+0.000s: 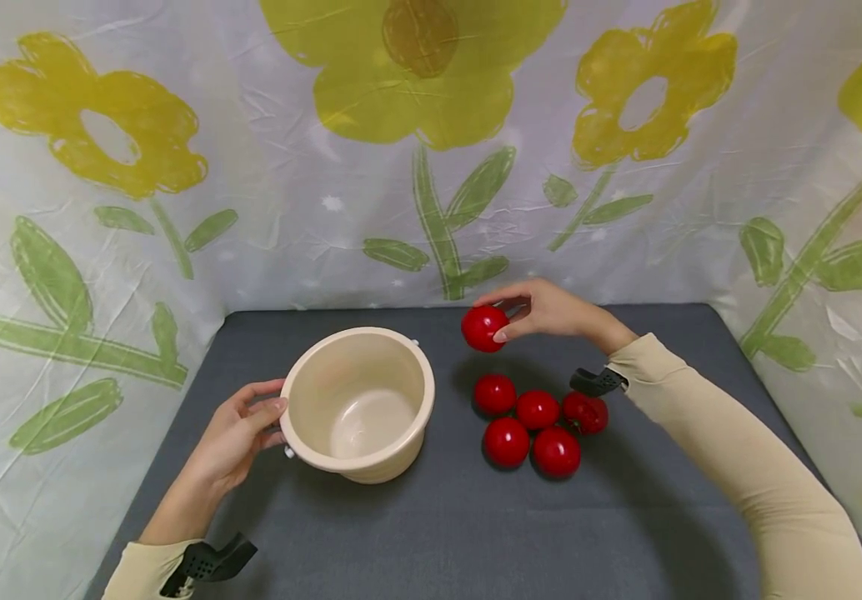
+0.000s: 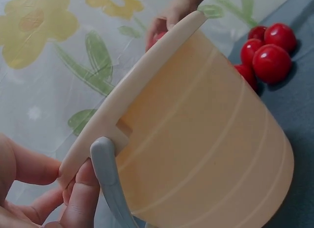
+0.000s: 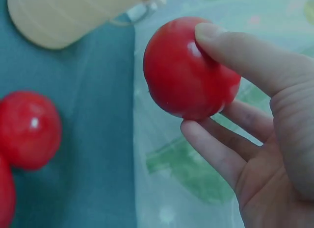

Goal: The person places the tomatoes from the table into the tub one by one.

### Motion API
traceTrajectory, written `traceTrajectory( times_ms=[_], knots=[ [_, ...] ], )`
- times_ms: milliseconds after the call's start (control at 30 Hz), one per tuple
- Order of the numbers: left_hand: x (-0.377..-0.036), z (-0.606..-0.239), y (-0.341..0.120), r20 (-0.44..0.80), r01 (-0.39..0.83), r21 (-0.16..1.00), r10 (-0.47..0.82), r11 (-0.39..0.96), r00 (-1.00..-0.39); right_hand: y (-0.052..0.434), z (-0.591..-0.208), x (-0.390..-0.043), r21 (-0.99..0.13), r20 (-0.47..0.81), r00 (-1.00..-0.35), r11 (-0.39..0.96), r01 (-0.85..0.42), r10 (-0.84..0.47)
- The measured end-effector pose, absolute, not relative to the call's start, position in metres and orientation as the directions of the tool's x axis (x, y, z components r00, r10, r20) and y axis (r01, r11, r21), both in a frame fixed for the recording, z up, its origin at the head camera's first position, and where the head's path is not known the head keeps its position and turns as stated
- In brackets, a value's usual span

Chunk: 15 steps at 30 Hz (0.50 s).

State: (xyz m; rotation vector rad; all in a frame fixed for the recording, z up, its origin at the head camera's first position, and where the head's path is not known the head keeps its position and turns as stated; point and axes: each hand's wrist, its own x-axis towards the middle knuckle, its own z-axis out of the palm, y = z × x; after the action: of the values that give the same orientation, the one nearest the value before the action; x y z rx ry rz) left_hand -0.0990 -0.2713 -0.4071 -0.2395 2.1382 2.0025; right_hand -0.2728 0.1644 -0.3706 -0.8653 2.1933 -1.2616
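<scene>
Above the surface (image 1: 476, 542), right hand (image 1: 551, 308), grip curled, pinches a red fruit (image 1: 482, 328); left hand (image 1: 230, 437) pinches the bucket rim (image 1: 429, 387)!

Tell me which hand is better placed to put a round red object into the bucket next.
Likely the right hand: it holds a round red object, while the left hand grips the bucket.
</scene>
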Motion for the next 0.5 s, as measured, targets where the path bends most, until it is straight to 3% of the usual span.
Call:
traceTrajectory(
  times_ms=[500],
  knots=[
    [-0.097,-0.406,-0.265,-0.258,-0.258,0.966,0.012,0.005,-0.966,0.108,-0.343,-0.266,-0.910,0.005,-0.594,0.242,-0.336,-0.804]
  ],
)
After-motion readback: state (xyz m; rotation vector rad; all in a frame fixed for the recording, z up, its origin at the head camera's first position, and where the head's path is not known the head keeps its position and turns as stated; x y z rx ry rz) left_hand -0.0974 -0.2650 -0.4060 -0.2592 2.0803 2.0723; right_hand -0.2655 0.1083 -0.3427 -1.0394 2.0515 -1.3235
